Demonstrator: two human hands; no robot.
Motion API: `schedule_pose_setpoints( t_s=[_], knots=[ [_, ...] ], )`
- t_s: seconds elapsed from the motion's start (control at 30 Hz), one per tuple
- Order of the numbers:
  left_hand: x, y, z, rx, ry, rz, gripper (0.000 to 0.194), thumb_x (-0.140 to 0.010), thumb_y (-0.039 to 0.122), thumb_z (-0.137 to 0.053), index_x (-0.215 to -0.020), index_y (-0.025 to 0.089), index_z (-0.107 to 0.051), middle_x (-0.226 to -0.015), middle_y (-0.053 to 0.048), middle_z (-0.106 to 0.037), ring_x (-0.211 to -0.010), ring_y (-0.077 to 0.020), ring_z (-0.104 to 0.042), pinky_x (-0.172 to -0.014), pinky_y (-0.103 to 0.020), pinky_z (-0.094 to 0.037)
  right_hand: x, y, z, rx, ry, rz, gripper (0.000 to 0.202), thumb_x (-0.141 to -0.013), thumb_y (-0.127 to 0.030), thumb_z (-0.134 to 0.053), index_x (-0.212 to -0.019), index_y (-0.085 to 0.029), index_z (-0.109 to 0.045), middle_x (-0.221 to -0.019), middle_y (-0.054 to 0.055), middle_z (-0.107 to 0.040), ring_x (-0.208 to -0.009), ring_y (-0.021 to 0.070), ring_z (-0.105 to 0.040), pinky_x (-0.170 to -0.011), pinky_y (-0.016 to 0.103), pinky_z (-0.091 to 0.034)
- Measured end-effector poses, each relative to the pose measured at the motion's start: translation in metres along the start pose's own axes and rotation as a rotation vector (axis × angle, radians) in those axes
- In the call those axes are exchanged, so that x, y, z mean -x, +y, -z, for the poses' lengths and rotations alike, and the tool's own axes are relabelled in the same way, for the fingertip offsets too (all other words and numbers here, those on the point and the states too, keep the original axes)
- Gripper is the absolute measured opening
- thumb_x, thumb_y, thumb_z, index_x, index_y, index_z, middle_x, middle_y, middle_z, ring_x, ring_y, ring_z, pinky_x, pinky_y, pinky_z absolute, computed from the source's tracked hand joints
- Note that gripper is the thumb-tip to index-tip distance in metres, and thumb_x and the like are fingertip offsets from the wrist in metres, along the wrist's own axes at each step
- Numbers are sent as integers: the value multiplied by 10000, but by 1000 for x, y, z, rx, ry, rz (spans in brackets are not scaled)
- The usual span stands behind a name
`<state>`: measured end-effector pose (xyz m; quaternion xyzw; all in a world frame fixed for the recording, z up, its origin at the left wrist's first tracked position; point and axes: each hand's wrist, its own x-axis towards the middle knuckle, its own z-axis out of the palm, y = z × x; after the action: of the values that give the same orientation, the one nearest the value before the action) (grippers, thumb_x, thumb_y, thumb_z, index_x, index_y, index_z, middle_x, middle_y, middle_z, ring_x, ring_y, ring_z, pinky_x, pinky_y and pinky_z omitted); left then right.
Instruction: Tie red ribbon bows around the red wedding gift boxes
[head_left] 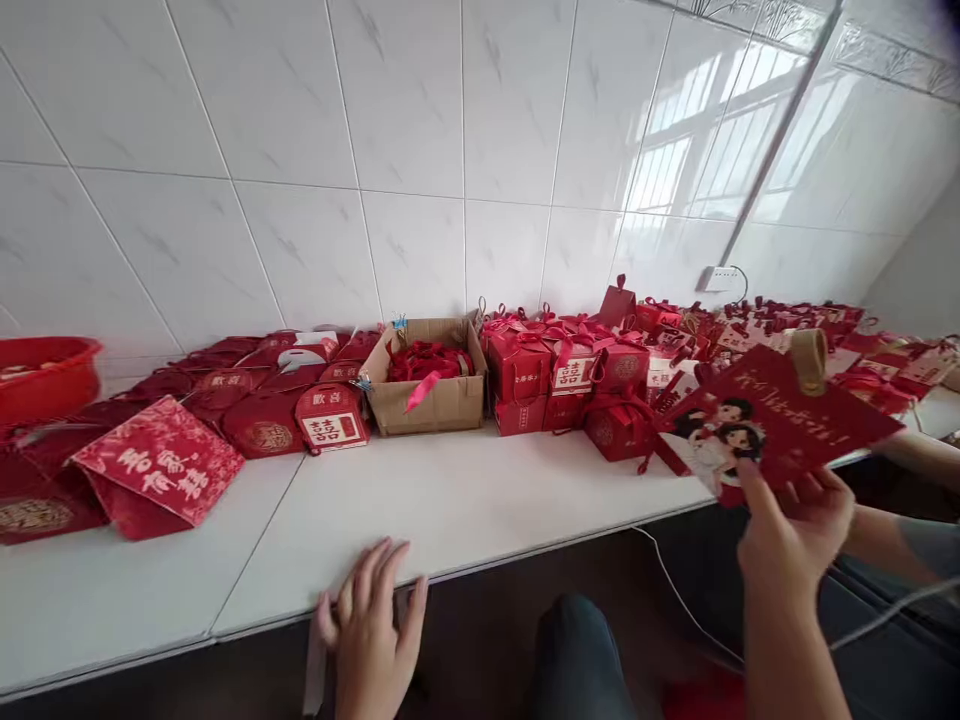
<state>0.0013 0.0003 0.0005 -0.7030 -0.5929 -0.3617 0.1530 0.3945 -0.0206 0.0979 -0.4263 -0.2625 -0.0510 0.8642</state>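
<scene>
My right hand (pixel 799 530) is closed on the lower edge of a red gift box (pixel 795 415), lifted above the table at the right. Its face bears a cartoon couple and gold lettering, and a gold ribbon handle (pixel 808 362) loops from its top. How deep the box is, I cannot make out. My left hand (pixel 375 625) rests at the front edge of the white table (pixel 450 500), fingers apart and holding nothing. Nearest the raised box, a small red box with a ribbon (pixel 619 428) sits on the table.
An open cardboard box (pixel 431 403) holds dark red ribbons by the tiled wall. Red gift boxes (pixel 270 425) line the left, more stacked boxes (pixel 570 375) the right. A red basin (pixel 49 380) stands far left. Another person's arm (pixel 911 540) reaches in at right, beside a white cable (pixel 671 590).
</scene>
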Motion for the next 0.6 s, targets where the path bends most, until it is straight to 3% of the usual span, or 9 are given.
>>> schedule_pose_setpoints(
  t_s=[0.27,0.43,0.6],
  knots=[
    [0,3,1,24,-21,23,300,-917,334,-449,-1164,238,-591,-1252,-118,-628,-1191,-302,-524,-1095,-532,-129,-1,41,38,139,-63,-236,638,-485,-325,-873,-1031,-212,-564,-969,1,-628,-866,182,-630,-957,450,-466],
    [1,2,2,39,-31,30,306,-914,341,-460,-1171,240,-590,-1266,-116,-622,-1197,-301,-524,-1104,-534,-112,-3,75,54,324,-53,-224,714,-483,-383,-857,-1091,-199,-529,-1009,29,-581,-906,231,-615,-954,531,-449],
    [0,3,2,49,-35,43,307,-914,347,-454,-1168,246,-593,-1263,-112,-625,-1203,-304,-520,-1107,-541,-104,-10,91,61,392,-97,-168,747,-520,-433,-829,-1137,-179,-493,-1062,73,-564,-959,266,-611,-940,540,-461]
  ],
)
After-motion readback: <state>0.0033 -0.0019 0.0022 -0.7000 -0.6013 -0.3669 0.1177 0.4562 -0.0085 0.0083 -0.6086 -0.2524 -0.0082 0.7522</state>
